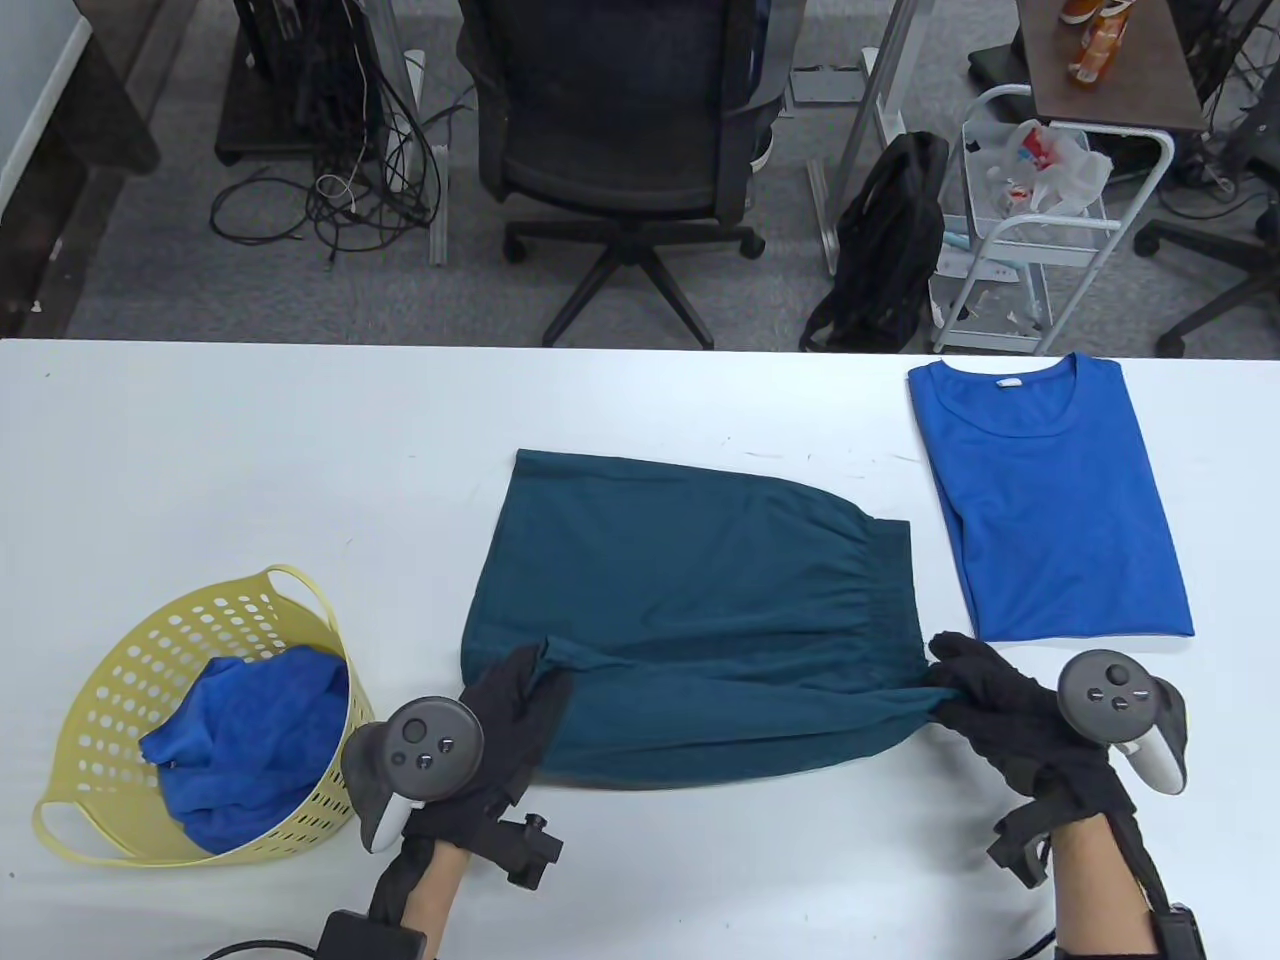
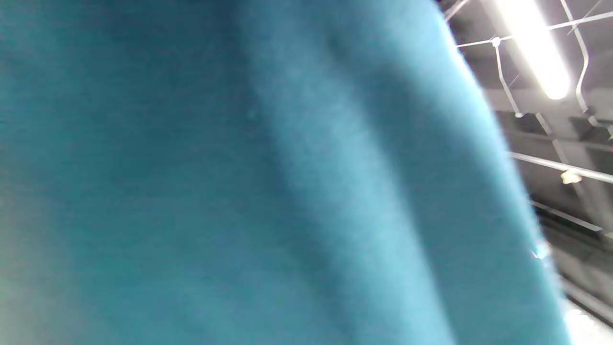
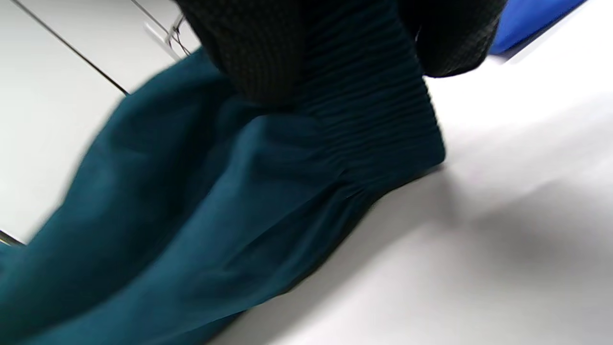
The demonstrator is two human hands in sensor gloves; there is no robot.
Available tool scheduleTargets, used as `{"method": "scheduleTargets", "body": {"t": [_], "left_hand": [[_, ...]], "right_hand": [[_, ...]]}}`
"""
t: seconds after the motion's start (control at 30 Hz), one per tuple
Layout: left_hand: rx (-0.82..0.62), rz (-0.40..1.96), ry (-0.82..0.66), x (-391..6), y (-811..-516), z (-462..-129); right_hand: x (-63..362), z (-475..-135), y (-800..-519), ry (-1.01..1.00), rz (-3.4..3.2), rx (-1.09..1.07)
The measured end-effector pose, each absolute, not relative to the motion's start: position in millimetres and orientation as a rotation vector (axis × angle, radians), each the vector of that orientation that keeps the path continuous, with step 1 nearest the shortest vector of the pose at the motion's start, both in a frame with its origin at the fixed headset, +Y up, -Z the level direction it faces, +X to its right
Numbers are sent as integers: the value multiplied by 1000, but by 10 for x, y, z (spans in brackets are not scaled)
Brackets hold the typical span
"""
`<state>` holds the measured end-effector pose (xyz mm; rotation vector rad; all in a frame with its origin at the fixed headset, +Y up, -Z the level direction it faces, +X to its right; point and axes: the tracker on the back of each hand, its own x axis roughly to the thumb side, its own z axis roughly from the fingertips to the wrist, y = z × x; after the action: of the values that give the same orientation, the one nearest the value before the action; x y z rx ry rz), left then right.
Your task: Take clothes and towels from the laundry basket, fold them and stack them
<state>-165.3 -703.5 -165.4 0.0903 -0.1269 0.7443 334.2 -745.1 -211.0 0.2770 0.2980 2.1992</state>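
Observation:
Teal shorts (image 1: pixel 690 590) lie spread on the white table (image 1: pixel 250 450), elastic waistband to the right. My left hand (image 1: pixel 520 700) grips the near hem end, and my right hand (image 1: pixel 975 690) grips the near waistband corner; the near edge is lifted off the table between them. In the left wrist view the teal cloth (image 2: pixel 239 191) fills the frame. In the right wrist view my gloved fingers (image 3: pixel 268 52) pinch the ribbed waistband (image 3: pixel 378 120). A folded blue T-shirt (image 1: pixel 1050 500) lies at the right. A yellow laundry basket (image 1: pixel 110 690) at the left holds a blue towel (image 1: pixel 250 740).
The table's far edge runs across the middle of the table view. Beyond it stand an office chair (image 1: pixel 620 150), a black backpack (image 1: pixel 890 250) and a white cart (image 1: pixel 1040 220). A corner of the blue T-shirt (image 3: pixel 531 19) shows in the right wrist view.

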Motion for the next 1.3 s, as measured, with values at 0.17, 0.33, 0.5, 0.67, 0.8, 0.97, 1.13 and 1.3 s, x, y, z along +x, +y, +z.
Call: {"method": "scheduleTargets", "body": {"t": [0.17, 0.33, 0.5, 0.67, 0.8, 0.97, 1.13, 1.3], "left_hand": [[-263, 704, -115, -1539, -6959, -1674], [-233, 681, -161, -1385, -6570, -1712], [-143, 488, -17, -1042, -6387, -2491], [-238, 246, 35, -633, -6945, -3465], [-306, 162, 78, -476, -7513, -3826], [-269, 15, 81, -519, -7782, -3841], [-334, -87, 217, -849, -7738, -3571], [-434, -145, 373, -1279, -7699, -3203]], "right_hand": [[3311, -2084, -7285, 573, 2270, 313], [3386, -1986, -6931, 440, 2483, 177], [3350, -2039, -6862, 335, 2783, -114], [3302, -2359, -7204, 361, 2967, -387], [3300, -2447, -7518, 229, 3096, -478], [3317, -2487, -7625, 136, 3007, -389], [3251, -2466, -7482, -25, 2824, -252], [3071, -2353, -7389, 259, 2884, -360]]}}
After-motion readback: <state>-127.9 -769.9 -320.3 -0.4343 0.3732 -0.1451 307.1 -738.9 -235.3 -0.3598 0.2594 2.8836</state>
